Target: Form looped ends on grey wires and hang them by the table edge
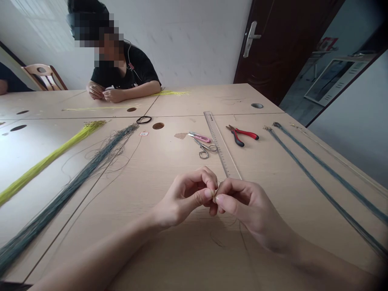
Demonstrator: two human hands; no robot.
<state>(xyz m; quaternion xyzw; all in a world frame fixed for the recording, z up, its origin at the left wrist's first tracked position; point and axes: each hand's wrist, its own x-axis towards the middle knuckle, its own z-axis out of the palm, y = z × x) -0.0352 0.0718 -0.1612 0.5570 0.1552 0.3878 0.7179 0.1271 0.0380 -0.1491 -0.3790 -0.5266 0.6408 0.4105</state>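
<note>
Above the table, my left hand [189, 198] and my right hand [242, 202] meet fingertip to fingertip, each closed in a pinch. Between them is a thin thread, mostly hidden by the fingers. A fine dark strand [242, 238] shows below my right hand and trails toward me over the tabletop. Just beyond the hands lies a clear ruler [218, 141]. Small metal scissors [204, 148] and a pink-handled cutter [200, 137] are left of the ruler. Pliers with red and black handles [242, 134] rest to its right.
A yellow thread bundle [54, 159] and a blue-grey one [72, 176] stretch along the left. Two blue-grey bundles [321, 178] lie on the right. Near the ruler are a black ring [144, 120] and a table hole [158, 126]. Another person [127, 76] sits across the table [145, 226].
</note>
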